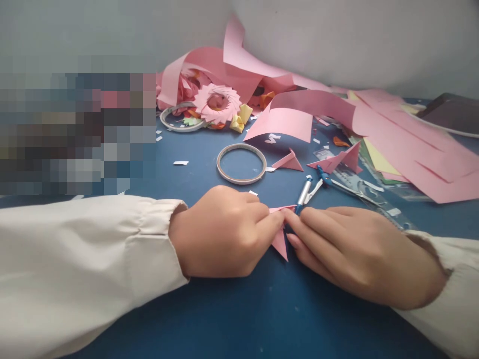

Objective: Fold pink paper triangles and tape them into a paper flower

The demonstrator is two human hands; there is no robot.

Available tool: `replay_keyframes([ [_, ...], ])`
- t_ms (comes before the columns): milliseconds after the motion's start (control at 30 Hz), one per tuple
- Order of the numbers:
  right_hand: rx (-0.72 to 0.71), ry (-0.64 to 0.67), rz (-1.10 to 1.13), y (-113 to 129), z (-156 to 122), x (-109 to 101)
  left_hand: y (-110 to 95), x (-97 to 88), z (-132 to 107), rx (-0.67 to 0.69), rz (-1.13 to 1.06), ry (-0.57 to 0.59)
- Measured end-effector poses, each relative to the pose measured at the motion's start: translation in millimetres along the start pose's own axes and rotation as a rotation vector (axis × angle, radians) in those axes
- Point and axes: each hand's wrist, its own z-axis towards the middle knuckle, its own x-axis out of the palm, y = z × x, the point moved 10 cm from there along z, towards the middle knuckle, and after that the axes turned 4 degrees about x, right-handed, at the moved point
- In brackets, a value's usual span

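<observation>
Both my hands meet at a small folded piece of pink paper (279, 245), whose pointed tip sticks out below my fingers. My left hand (224, 232) is closed, its curled fingers pinching the paper from the left. From the right, my right hand (348, 249) presses its fingertips to the same piece, with the fingers held together. Much of the paper is hidden under the fingers. Just beyond my right hand lies a blue and silver drawing compass (325, 179). Two other folded pink paper pieces, one a triangle (291, 160) and one wider (339, 160), rest behind it.
A roll of narrow tape (241, 182) lies beyond my left hand. A clear ruler (392, 212) is partly under the compass. Pink sheets (422, 144) are piled at right. A pink paper ring (202, 102), yellow folded paper (240, 118) and another tape roll (183, 128) stand at the back.
</observation>
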Motion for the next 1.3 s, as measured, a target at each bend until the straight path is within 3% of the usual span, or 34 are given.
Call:
replay_keyframes([
  [200, 0.084, -0.067, 0.128, -10.5, -0.2, -4.9, 2.2, 4.9, -1.5, -0.045, 0.031, 0.050],
  [433, 0.241, -0.088, 0.276, -27.7, -3.2, -3.4, -11.4, 7.5, -0.1, 0.034, 0.110, 0.146],
  [733, 0.193, -0.101, 0.161, -20.9, -4.7, -3.4, -18.9, -0.1, 0.2, 0.121, 0.165, 0.035],
  [1067, 0.006, -0.105, -0.041, -1.6, 0.2, -11.2, -6.6, 3.7, -0.1, -0.030, 0.067, 0.087],
  [1300, 0.158, -0.186, 0.055, -20.0, -3.0, -18.2, -12.7, 4.8, 0.2, 0.039, 0.114, 0.075],
])
